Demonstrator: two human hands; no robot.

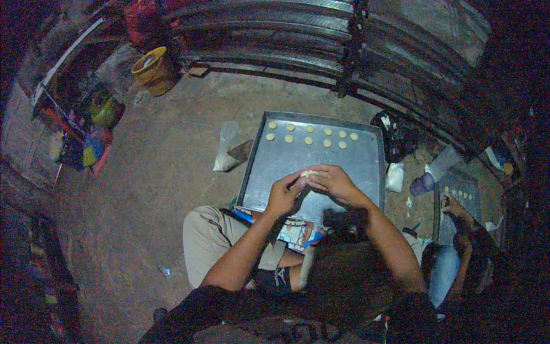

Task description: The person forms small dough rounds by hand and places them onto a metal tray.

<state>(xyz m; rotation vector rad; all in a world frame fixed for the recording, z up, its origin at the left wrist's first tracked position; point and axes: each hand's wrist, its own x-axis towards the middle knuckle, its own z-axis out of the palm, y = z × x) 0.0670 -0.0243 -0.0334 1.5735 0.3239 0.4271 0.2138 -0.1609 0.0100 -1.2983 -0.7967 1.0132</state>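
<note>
Pale small dough lump (309,174) | I see left hand (283,195) and right hand (333,182) both pinching it, neither nearer | above grey rectangular metal tray (321,159) | flat round cream discs (309,129) lie beyond

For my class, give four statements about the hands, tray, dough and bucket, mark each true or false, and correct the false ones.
1. The left hand and right hand hold one dough piece together. True.
2. The yellow bucket stands left of the tray. True.
3. The dough rounds on the tray form one pile. False: they lie in two rows.
4. The rounds sit at the tray's near edge. False: they lie toward its far edge.
</note>
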